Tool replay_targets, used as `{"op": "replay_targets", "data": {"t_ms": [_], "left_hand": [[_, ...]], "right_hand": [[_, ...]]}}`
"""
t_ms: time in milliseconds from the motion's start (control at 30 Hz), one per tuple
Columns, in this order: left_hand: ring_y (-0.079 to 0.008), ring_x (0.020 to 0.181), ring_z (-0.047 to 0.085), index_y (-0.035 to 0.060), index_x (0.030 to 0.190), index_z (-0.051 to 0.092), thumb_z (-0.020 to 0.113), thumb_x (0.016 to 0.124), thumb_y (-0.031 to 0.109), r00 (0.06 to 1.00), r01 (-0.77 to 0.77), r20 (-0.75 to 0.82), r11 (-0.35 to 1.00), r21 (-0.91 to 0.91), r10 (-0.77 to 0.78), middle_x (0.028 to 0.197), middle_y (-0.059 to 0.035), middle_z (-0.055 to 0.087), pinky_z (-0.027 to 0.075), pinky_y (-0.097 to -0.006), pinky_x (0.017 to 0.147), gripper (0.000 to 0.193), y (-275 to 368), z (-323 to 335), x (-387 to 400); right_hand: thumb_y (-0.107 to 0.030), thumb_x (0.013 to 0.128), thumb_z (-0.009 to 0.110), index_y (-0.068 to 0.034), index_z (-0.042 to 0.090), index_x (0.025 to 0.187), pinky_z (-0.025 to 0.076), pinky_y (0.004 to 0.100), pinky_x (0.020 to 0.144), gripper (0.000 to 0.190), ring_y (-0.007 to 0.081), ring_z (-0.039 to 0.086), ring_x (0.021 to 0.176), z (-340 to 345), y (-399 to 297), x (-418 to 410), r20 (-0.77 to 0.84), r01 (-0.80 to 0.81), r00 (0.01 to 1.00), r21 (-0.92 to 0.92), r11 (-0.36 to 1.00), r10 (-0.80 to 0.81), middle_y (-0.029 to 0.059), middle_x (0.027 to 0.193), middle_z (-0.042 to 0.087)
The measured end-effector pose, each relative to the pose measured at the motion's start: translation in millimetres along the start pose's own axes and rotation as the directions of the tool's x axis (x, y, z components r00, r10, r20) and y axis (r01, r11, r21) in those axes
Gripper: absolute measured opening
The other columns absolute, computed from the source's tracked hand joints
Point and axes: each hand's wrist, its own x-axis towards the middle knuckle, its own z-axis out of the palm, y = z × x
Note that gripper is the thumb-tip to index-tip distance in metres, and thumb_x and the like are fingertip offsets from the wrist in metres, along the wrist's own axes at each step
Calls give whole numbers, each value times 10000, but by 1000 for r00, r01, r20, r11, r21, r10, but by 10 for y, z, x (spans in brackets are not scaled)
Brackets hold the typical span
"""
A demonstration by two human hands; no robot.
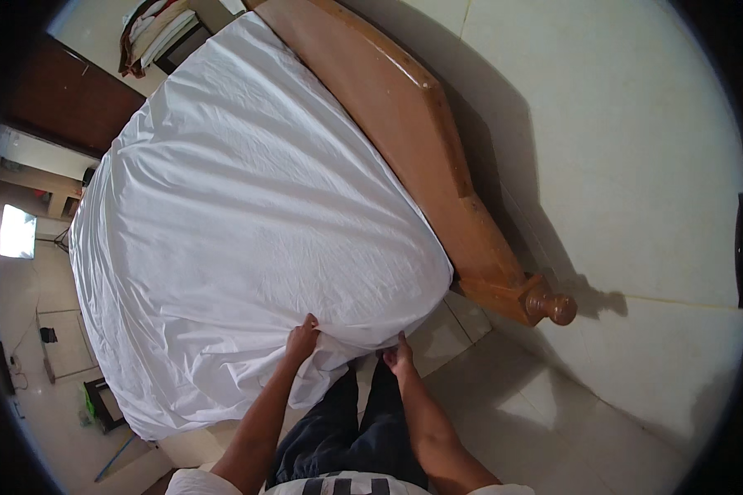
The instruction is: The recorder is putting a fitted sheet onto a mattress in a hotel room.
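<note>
A white bed sheet (247, 204) covers the mattress, with long creases running across it and loose folds along the side nearest me. My left hand (303, 339) grips the sheet near the mattress edge, pulling up a small gathered fold. To its right, close to the mattress corner, my right hand (399, 356) has hold of the sheet's lower edge; its fingertips are partly hidden. Beyond the corner stands the wooden headboard (384, 99), running along the mattress end to a post with a round knob (560, 308).
A tiled wall (619, 154) rises behind the headboard. Tiled floor (508, 396) lies to my right. Folded cloths (161, 31) are stacked at the upper left, near a dark brown panel (68, 96). A dark frame (106, 405) is beyond the bed's far left corner.
</note>
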Motion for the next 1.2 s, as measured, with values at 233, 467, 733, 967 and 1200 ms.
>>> {"op": "replay_targets", "data": {"t_ms": [233,467,733,967,1200], "left_hand": [[-394,723,517,93,903,337,445,778,161,981,-53,-190,996,-74,38,757,-191,554,387,-478,594,179,-159,-275,190],[-274,867,451,87,885,417,490,751,173,960,-55,-257,973,223,114,880,-99,491,358,-396,729,176,-198,-188,402],[-262,925,409,78,958,444,594,658,218,821,-545,-57,810,218,568,930,-87,447,317,-374,792,363,-65,19,-668],[-274,975,387,93,969,452,618,639,225,955,-264,-95,950,170,282,1019,-91,408,327,-387,809,393,-922,38,-1285],[-294,1073,331,90,997,463,655,614,307,872,411,260,909,71,-415,1122,-98,371,333,-466,831,480,-1844,260,-1674]], "right_hand": [[-111,702,556,-59,473,874,401,252,502,198,116,462,594,267,-189,-263,212,472,822,265,841,-528,28,738,488],[-156,754,535,-76,443,940,446,320,573,222,194,503,670,70,723,281,-344,753,614,-12,657,-710,62,793,480],[-95,741,525,-98,478,726,409,239,386,50,123,460,449,10,686,372,104,316,930,264,911,-353,6,561,463],[-91,761,474,-113,470,733,365,214,409,36,100,421,500,-822,-204,-347,-17,711,595,476,517,-804,-7,598,450],[-170,746,502,-141,461,709,348,180,378,62,68,411,470,-2061,531,-770,-324,671,741,397,626,-588,-36,565,440]]}}
